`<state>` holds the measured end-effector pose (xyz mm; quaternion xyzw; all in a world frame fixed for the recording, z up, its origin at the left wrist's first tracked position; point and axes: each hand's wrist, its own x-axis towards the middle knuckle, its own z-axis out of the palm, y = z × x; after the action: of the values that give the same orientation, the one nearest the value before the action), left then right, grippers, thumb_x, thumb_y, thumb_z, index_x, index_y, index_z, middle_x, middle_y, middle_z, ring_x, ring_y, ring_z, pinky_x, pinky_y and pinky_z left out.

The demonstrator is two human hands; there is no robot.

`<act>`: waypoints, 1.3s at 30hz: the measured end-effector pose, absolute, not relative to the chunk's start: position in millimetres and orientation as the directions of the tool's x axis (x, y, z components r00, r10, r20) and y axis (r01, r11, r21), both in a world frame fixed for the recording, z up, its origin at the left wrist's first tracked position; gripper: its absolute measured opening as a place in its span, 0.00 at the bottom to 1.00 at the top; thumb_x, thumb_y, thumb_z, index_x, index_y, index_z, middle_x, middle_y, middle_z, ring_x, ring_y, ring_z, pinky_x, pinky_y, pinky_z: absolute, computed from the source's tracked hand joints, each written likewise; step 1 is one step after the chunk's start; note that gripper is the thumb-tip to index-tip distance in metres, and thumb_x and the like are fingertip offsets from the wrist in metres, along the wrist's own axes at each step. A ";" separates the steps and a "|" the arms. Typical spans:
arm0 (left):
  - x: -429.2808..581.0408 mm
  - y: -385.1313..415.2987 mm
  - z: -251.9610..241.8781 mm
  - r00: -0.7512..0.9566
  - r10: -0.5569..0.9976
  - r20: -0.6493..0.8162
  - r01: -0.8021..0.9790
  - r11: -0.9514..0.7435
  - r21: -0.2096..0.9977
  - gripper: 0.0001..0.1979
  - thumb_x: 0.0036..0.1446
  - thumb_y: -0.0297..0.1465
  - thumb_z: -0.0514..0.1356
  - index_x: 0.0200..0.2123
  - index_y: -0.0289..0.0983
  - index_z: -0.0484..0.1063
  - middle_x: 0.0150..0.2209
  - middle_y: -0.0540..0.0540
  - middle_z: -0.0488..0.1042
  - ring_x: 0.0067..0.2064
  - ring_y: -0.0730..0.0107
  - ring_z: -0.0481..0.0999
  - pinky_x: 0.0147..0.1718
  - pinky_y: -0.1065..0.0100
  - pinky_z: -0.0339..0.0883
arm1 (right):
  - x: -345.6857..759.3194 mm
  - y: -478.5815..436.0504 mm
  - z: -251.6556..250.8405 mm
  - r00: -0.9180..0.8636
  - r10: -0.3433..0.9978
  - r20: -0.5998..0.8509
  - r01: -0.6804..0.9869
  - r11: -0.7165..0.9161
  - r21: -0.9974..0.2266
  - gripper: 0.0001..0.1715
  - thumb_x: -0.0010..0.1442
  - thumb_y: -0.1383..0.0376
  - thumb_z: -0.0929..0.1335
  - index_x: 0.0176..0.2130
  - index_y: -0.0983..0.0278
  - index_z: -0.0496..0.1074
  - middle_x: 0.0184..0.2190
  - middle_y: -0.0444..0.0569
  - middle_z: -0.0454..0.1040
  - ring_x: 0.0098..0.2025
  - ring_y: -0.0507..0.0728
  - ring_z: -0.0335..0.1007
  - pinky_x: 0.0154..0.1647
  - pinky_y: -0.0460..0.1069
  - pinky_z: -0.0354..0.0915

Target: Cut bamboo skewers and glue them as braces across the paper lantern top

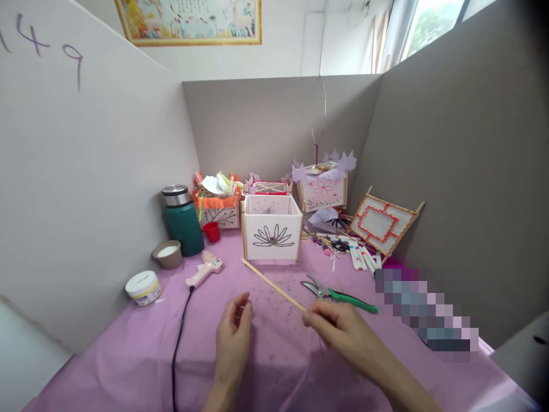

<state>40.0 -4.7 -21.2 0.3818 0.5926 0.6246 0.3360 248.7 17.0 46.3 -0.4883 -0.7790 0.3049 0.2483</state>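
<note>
My right hand (pixel 337 329) pinches one end of a thin wooden stick (pixel 272 284), which slants up and left toward a white paper lantern box with a drawn flower (pixel 272 229). My left hand (pixel 234 337) hovers just left of it above the purple cloth, fingers loosely curled and apart, holding nothing. Green-handled snips (pixel 338 293) lie just beyond my right hand.
A pink glue gun (pixel 205 270) with a black cord, a white jar (pixel 143 287), a small bowl (pixel 168 253), a green flask (pixel 183 220) and a red cup (pixel 211 231) sit at left. More lanterns (pixel 321 189), a framed panel (pixel 384 223) and scattered sticks lie behind. Grey partitions enclose the table.
</note>
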 end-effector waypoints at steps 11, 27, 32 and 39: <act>43.1 -13.3 -13.8 -0.548 0.819 0.170 0.092 -0.142 0.986 0.15 0.54 0.42 0.60 0.25 0.38 0.66 0.23 0.53 0.62 0.27 0.72 0.62 0.29 0.71 0.57 | 242.1 25.7 33.8 -0.385 0.865 0.322 0.712 0.500 -0.493 0.21 0.64 0.59 0.60 0.24 0.62 0.71 0.20 0.45 0.72 0.23 0.54 0.67 0.25 0.46 0.55; 45.1 -7.2 -1.7 -0.475 0.880 -0.015 -0.230 -0.107 0.967 0.22 0.53 0.46 0.60 0.45 0.37 0.66 0.24 0.56 0.66 0.17 0.82 0.57 0.14 0.77 0.50 | 232.6 20.2 9.5 -0.535 0.711 0.456 0.713 0.670 -0.208 0.20 0.66 0.61 0.60 0.27 0.63 0.71 0.23 0.46 0.74 0.26 0.52 0.69 0.28 0.47 0.51; 41.7 -2.0 2.0 -0.410 0.910 -0.063 -0.325 -0.081 0.942 0.19 0.52 0.45 0.61 0.37 0.34 0.69 0.20 0.58 0.63 0.14 0.86 0.52 0.12 0.79 0.43 | 224.2 12.3 6.8 -0.512 0.753 0.413 0.619 0.657 -0.430 0.11 0.64 0.61 0.64 0.42 0.62 0.73 0.32 0.46 0.77 0.33 0.53 0.72 0.34 0.46 0.58; 39.0 -8.7 -4.1 -0.355 0.933 -0.057 -0.251 -0.037 0.967 0.23 0.53 0.45 0.60 0.47 0.35 0.67 0.25 0.54 0.69 0.15 0.83 0.57 0.13 0.77 0.48 | 214.5 17.9 -5.0 -0.429 0.803 0.414 0.696 0.586 -0.416 0.12 0.65 0.67 0.60 0.38 0.64 0.72 0.33 0.49 0.76 0.35 0.56 0.72 0.36 0.48 0.60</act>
<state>39.0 -8.7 -4.1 0.3295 0.5173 0.6402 0.4625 214.5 17.9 -5.0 -0.4458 -0.8403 0.0911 0.2947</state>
